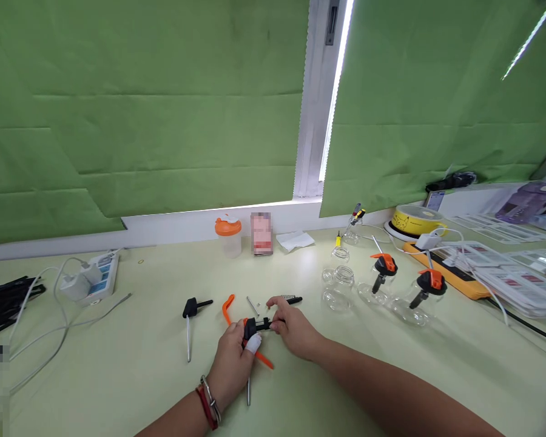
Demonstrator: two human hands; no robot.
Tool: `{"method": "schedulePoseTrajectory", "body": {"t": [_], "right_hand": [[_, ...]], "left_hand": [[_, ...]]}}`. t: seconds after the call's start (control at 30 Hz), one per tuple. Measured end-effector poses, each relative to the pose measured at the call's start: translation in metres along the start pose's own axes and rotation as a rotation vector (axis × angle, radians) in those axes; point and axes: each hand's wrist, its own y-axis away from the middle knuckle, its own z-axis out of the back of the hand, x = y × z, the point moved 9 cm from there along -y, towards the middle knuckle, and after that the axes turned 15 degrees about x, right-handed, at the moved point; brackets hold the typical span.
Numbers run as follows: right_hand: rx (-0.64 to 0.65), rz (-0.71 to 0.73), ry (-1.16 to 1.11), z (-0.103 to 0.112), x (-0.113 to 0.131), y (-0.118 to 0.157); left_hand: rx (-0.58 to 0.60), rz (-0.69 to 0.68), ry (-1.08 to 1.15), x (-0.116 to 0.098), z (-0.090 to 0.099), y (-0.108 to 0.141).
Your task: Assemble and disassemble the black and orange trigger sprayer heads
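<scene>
My left hand [232,361], its thumb tip wrapped in white, is closed around a black dispenser head [251,328] with an orange lever [264,360]. A thin metal tube [249,391] points down from below the hand. The thumb and fingers of my right hand [295,328] pinch the far end of the head's black stem; the fingers partly hide that end. Beyond my hands lie a loose orange lever [227,308], a metal pin [253,305], a spring [288,297] and a black rod [295,300]. Another black head [190,307] with a metal tube lies to the left.
Clear glass bottles [337,297] stand right of centre. Two bottles carry black-and-orange heads [384,264]. An orange-lidded cup [230,240], a pink box [261,233] and a tissue [295,240] sit at the back. A power strip [104,276] with cables lies left, paper sheets [509,279] right.
</scene>
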Motion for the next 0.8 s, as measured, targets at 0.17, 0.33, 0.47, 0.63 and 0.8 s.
{"method": "schedulePoseTrajectory", "body": {"t": [0.17,0.33,0.47,0.63,0.8], "right_hand": [[-0.043,0.008,0.052,-0.0027,-0.005,-0.0072],[-0.078,0.027,0.069,-0.0015,-0.0073,-0.0074],[-0.069,0.044,0.085,-0.0011,-0.0015,-0.0059],[-0.053,0.03,0.092,-0.0017,0.0008,-0.0054],[-0.065,0.028,0.101,-0.0014,-0.0011,-0.0055]], "left_hand": [[-0.005,0.012,-0.042,0.0017,-0.0026,-0.0037],[-0.025,0.025,-0.038,0.0017,-0.0004,-0.0027],[-0.029,0.009,-0.018,-0.0001,0.0002,-0.0014],[-0.035,0.01,-0.032,0.0022,-0.0005,-0.0017],[-0.037,-0.003,-0.035,0.0,-0.0001,-0.0014]]}}
